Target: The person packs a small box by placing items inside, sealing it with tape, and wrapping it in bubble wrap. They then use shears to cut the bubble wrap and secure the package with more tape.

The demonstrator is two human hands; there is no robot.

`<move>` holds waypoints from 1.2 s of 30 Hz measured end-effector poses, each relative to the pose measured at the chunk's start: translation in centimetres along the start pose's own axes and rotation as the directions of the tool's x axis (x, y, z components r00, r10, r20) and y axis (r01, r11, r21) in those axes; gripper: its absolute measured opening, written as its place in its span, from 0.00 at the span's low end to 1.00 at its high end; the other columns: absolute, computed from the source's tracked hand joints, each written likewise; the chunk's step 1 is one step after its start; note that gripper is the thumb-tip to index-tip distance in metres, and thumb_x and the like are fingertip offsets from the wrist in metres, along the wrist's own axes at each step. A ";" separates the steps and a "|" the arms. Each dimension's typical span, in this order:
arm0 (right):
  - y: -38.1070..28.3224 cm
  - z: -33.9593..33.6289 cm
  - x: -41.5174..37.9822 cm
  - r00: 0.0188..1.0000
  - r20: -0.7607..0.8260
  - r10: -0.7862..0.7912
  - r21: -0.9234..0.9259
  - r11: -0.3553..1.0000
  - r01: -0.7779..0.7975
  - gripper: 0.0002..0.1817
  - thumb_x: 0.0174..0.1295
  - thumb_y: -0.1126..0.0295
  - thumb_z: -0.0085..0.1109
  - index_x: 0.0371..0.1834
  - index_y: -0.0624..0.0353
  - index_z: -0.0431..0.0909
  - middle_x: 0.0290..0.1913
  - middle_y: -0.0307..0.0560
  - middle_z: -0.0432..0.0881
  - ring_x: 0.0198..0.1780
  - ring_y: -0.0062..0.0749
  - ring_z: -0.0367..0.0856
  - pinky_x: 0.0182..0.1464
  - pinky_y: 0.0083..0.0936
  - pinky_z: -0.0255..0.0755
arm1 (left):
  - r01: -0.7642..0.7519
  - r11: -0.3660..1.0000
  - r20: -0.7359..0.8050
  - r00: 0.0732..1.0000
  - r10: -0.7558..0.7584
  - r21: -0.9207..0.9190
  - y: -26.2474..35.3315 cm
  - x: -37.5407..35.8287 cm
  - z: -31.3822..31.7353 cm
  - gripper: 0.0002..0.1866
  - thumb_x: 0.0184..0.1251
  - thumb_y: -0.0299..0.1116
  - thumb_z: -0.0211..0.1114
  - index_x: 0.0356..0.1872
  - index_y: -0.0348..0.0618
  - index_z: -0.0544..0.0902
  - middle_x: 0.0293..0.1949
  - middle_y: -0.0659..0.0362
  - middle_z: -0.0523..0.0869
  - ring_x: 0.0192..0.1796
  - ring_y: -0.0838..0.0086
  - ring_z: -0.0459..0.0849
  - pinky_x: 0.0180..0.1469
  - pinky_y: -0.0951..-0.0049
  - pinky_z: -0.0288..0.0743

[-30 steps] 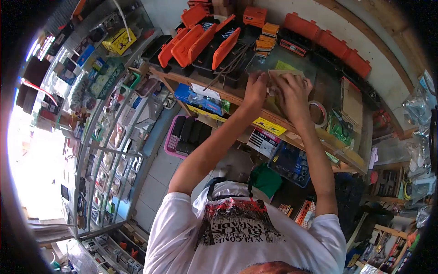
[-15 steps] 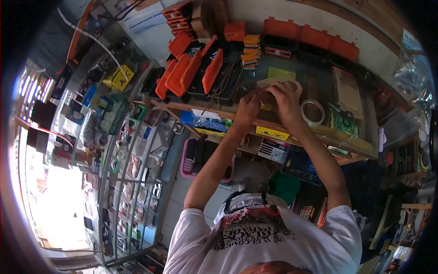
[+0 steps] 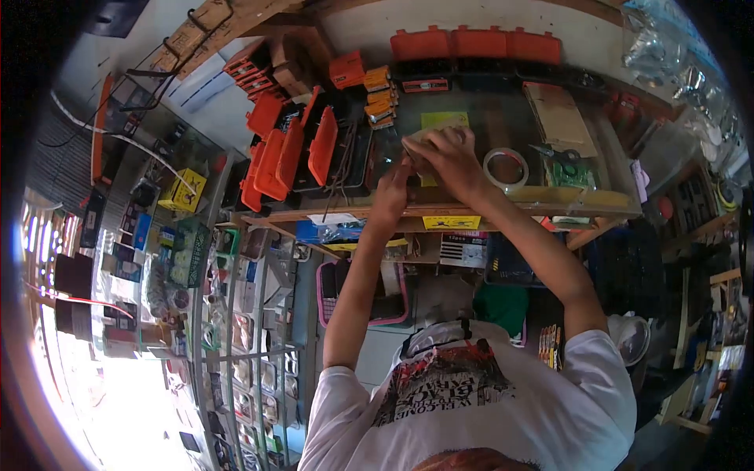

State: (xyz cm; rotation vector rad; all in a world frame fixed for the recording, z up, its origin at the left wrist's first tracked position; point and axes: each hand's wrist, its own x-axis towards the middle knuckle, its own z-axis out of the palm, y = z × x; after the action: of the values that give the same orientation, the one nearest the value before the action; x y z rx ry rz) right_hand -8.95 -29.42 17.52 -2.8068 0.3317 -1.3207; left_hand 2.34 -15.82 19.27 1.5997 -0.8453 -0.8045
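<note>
My left hand and my right hand meet above the glass counter top. Between them is a small tan flat piece that looks like cardboard, mostly hidden by my fingers. The left fingertips pinch its near left side, while the right fingers bend over it from above. A yellow-green sheet lies just beyond my hands, partly covered by them. To the right of my right wrist rests a roll of clear tape. Black-handled scissors lie farther right on a green packet.
Open orange-lidded cases stand on the counter's left. Small orange-yellow boxes are stacked behind. More orange-lidded cases line the wall. Flat cardboard lies at right. A pink basket sits below, and glass shelving stands left.
The view has swung, so the counter appears shifted left. My hands remain together at the tan piece; the right fingers now lie flatter across it.
</note>
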 end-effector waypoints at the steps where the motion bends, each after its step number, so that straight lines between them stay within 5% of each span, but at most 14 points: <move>1: 0.3 0.1 0.1 0.999 0.031 -0.013 0.005 1.000 0.013 0.14 0.61 0.67 0.61 0.51 0.46 0.85 0.51 0.37 0.77 0.59 0.37 0.74 0.68 0.55 0.57 | -0.037 0.998 -0.026 0.999 0.036 -0.054 -0.5 0.0 0.3 0.26 0.82 0.52 0.47 0.65 0.44 0.79 0.50 0.58 0.85 0.35 0.76 0.76 0.38 0.75 0.71; 6: 0.1 -0.9 0.3 0.998 0.034 -0.061 0.016 0.998 0.060 0.16 0.59 0.63 0.64 0.51 0.46 0.84 0.49 0.39 0.80 0.57 0.40 0.77 0.66 0.57 0.59 | -0.286 0.940 -0.012 0.956 0.293 0.187 -2.3 -0.8 -1.3 0.29 0.81 0.57 0.47 0.71 0.50 0.75 0.60 0.59 0.81 0.46 0.75 0.79 0.46 0.74 0.71; 8: -0.2 -0.7 0.2 0.998 -0.023 -0.051 -0.030 0.998 0.050 0.16 0.58 0.61 0.66 0.49 0.46 0.84 0.48 0.40 0.80 0.56 0.41 0.78 0.63 0.57 0.61 | -0.254 0.953 -0.031 0.964 0.263 0.165 -1.1 -3.5 -1.2 0.28 0.80 0.57 0.49 0.70 0.53 0.76 0.63 0.58 0.80 0.51 0.74 0.79 0.48 0.72 0.71; 9: -0.1 0.0 0.0 0.997 -0.067 -0.041 -0.063 0.997 0.037 0.15 0.57 0.60 0.66 0.47 0.47 0.85 0.47 0.40 0.80 0.55 0.42 0.78 0.61 0.57 0.62 | -0.241 0.970 -0.059 0.968 0.243 0.038 0.6 -5.5 -0.3 0.23 0.83 0.44 0.49 0.65 0.37 0.78 0.63 0.53 0.80 0.69 0.64 0.75 0.73 0.67 0.60; 13: 0.2 2.5 -0.8 0.999 -0.049 0.014 -0.043 0.999 -0.017 0.18 0.58 0.59 0.67 0.52 0.44 0.82 0.50 0.38 0.79 0.59 0.37 0.74 0.62 0.53 0.58 | -0.175 0.983 -0.041 0.983 0.177 0.046 -0.7 -8.1 -0.8 0.19 0.82 0.41 0.53 0.62 0.42 0.80 0.58 0.61 0.82 0.45 0.79 0.79 0.44 0.79 0.72; 16: -0.3 1.8 0.3 0.991 0.010 0.136 -0.288 0.949 -0.127 0.20 0.59 0.58 0.67 0.55 0.45 0.82 0.51 0.39 0.78 0.59 0.39 0.73 0.62 0.53 0.59 | -0.199 0.980 -0.066 0.978 0.198 -0.004 -2.5 -8.1 -0.8 0.17 0.83 0.40 0.52 0.58 0.42 0.81 0.53 0.63 0.84 0.32 0.85 0.71 0.31 0.82 0.62; 20: -1.3 -1.1 -1.7 0.922 -0.270 0.277 -0.131 0.938 -0.320 0.20 0.59 0.61 0.68 0.55 0.49 0.80 0.54 0.40 0.78 0.59 0.42 0.72 0.60 0.52 0.60 | -0.243 0.968 0.007 0.970 0.244 -0.064 -4.1 -9.1 -1.1 0.16 0.83 0.41 0.52 0.56 0.41 0.81 0.48 0.60 0.84 0.27 0.84 0.68 0.29 0.81 0.60; 23: -1.3 -7.2 -5.8 0.918 -0.228 0.324 0.089 0.946 -0.312 0.13 0.57 0.59 0.72 0.43 0.46 0.84 0.43 0.40 0.84 0.52 0.43 0.79 0.58 0.53 0.62 | -0.301 0.952 0.063 0.951 0.304 -0.052 -4.8 -10.7 -1.3 0.19 0.82 0.45 0.54 0.56 0.40 0.80 0.46 0.58 0.84 0.26 0.84 0.67 0.27 0.81 0.57; 25: 0.2 -13.0 -9.4 0.834 -0.409 0.372 0.123 0.927 -0.354 0.08 0.59 0.63 0.70 0.40 0.47 0.85 0.36 0.45 0.86 0.42 0.44 0.84 0.47 0.42 0.72 | -0.336 0.941 0.071 0.939 0.338 -0.041 -5.4 -11.7 -1.6 0.21 0.81 0.49 0.55 0.57 0.40 0.79 0.45 0.57 0.83 0.26 0.83 0.68 0.26 0.81 0.57; 28: 5.5 -19.6 -19.2 0.548 -0.419 0.724 0.127 0.644 -0.754 0.09 0.61 0.63 0.67 0.40 0.55 0.87 0.41 0.51 0.88 0.44 0.49 0.87 0.47 0.42 0.80 | -0.183 0.964 0.084 0.976 0.203 -0.195 -7.1 -13.2 -2.1 0.24 0.79 0.53 0.57 0.57 0.40 0.78 0.45 0.56 0.83 0.26 0.83 0.68 0.25 0.81 0.56; 29: 8.8 -20.8 -24.7 0.518 -0.448 0.729 -0.138 0.516 -0.846 0.10 0.65 0.65 0.64 0.43 0.58 0.85 0.45 0.52 0.88 0.45 0.45 0.89 0.45 0.39 0.82 | -0.169 0.962 0.124 0.972 0.198 -0.213 -8.0 -13.2 -2.5 0.23 0.79 0.51 0.58 0.57 0.40 0.78 0.44 0.56 0.84 0.26 0.82 0.68 0.24 0.81 0.56; 30: 11.5 -22.2 -29.4 0.228 -0.366 0.902 -0.225 0.152 -0.963 0.11 0.62 0.62 0.63 0.43 0.55 0.86 0.46 0.52 0.88 0.47 0.50 0.88 0.48 0.43 0.82 | -0.120 0.967 0.143 0.978 0.154 -0.223 -8.5 -13.4 -2.5 0.23 0.79 0.51 0.58 0.57 0.40 0.78 0.44 0.56 0.84 0.26 0.83 0.68 0.24 0.81 0.56; 32: 13.1 -24.0 -36.3 0.108 -0.342 0.933 -0.677 -0.165 -0.718 0.13 0.59 0.61 0.63 0.43 0.53 0.86 0.47 0.53 0.88 0.49 0.55 0.87 0.51 0.50 0.80 | -0.024 0.971 0.177 0.982 0.068 -0.237 -9.2 -13.6 -2.3 0.22 0.79 0.50 0.58 0.57 0.40 0.79 0.43 0.56 0.84 0.26 0.83 0.69 0.24 0.81 0.57; 36: 15.9 -25.0 -42.4 0.065 -0.320 0.945 -0.619 -0.157 -0.770 0.14 0.57 0.61 0.64 0.45 0.53 0.85 0.50 0.55 0.86 0.55 0.57 0.84 0.54 0.55 0.78 | 0.020 0.979 0.220 0.975 0.025 -0.203 -9.0 -13.4 -1.6 0.21 0.79 0.47 0.59 0.55 0.38 0.80 0.42 0.56 0.85 0.25 0.83 0.69 0.25 0.82 0.58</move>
State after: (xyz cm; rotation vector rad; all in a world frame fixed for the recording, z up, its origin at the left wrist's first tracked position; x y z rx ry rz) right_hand -57.25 -34.71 -0.41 -1.7702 2.6060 -0.3608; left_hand -2.20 -2.26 11.56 1.3441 -0.8913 -1.0481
